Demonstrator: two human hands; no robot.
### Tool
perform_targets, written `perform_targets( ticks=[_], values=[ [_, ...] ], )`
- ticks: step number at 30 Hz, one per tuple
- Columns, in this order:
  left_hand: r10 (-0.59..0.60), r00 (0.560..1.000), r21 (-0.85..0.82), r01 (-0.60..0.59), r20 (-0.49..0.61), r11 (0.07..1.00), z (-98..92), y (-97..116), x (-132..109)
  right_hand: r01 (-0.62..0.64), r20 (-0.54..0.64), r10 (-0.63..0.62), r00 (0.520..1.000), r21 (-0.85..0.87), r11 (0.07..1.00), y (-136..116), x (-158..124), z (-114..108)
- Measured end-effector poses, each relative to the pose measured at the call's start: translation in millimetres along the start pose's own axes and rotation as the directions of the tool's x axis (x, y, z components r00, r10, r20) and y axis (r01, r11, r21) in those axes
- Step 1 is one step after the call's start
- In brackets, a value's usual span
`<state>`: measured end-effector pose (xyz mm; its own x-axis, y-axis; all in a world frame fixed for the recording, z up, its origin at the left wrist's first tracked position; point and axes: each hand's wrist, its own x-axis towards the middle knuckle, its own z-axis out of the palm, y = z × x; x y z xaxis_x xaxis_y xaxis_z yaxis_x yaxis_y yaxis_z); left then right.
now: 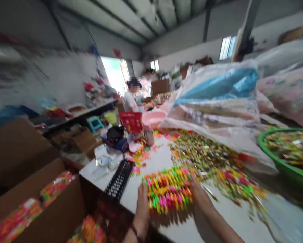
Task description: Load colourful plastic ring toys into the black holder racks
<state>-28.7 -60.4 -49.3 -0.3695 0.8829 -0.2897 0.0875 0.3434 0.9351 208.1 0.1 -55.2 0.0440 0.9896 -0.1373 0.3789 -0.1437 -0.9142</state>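
two hands press flat against a bundle of small coloured plastic pieces (168, 190) on the white table (232, 216): left hand (142, 206) on its left side, right hand (200, 197) on its right, fingers straight, the bundle squeezed between the palms near the table's front edge. just left of the left hand, a black perforated tray (119, 179). beyond the bundle, a loose heap of coloured pieces (207, 155). far right, a green basin (285, 158) of more pieces. lower left, a cardboard box (50, 216) holding packed bundles. behind, large plastic sacks (217, 98), a red basket (131, 121), a seated person (131, 99). picture blurred.
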Motion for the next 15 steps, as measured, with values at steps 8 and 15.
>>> perform_targets(
  ticks=[8, 15],
  values=[
    [0.750, 0.662, 0.456, -0.670, 0.007, 0.586, -41.2, 42, 10, 0.662, -0.075, -0.710, 0.700, -0.304, 0.685, -71, -2, -17],
    [0.788, 0.494, 0.414, -0.846, 0.368, 0.337, -45.4, 76, 6, 0.817, 0.249, -0.782, 0.572, -0.263, 0.513, -90, -23, 10]
  ],
)
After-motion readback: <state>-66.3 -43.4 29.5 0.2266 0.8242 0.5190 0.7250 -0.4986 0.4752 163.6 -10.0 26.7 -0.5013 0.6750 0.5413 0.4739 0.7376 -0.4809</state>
